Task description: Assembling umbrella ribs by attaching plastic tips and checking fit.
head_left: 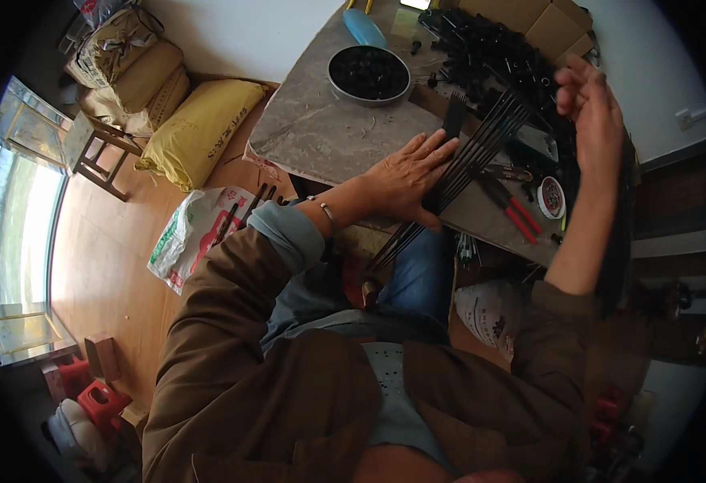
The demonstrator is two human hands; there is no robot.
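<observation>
A bundle of thin black rods [489, 138] slants across the table's near edge, its lower ends reaching down over my lap. My left hand [413, 177] lies on the side of the bundle with its fingers stretched out. Just beyond those fingertips is a flat black piece [454, 115] with a toothed end. My right hand [592, 105] is raised at the right, clear of the rods, fingers loosely bent and apart with nothing visible in them. Beneath and beside it spreads a heap of black parts [481, 48]. Red-handled pliers [520, 219] rest right of the rods.
A round bowl [338, 87] of small black parts and a blue bottle [365, 30] sit on the stone-patterned table [304, 121]. A small round tub [551, 197] is near the right edge. A cardboard box [558, 28] stands behind. Left are a yellow sack [200, 133] and wooden stool [99, 149].
</observation>
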